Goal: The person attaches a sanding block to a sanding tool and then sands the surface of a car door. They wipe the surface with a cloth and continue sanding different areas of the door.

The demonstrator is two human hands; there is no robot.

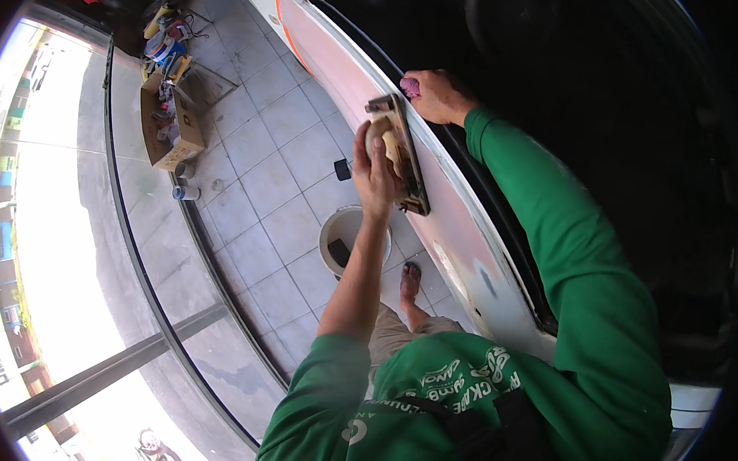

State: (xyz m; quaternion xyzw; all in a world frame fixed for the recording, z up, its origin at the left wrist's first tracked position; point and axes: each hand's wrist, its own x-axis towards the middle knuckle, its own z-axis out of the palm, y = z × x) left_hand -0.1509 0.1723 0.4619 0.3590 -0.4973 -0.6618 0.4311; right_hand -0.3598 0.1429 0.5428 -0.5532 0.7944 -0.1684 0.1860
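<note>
My left hand (374, 176) is closed around the pale grip of a long hand sanding block (412, 174), with the block's flat side against the car door (451, 197). The door has patches of pinkish filler or primer on white paint. On the door's upper edge, by the window opening, rests my right hand (443, 98), its fingers curled round a crumpled pink-purple piece (410, 88). Whether that is a sponge or a cloth I cannot tell.
Below my left forearm a white bucket (327, 228) stands on the tiled floor (277, 212), a dark block (339, 251) inside. A small black block (342, 170) lies near it. Farther left are a cardboard box (190, 142), a can (186, 193) and a glass partition (142, 276).
</note>
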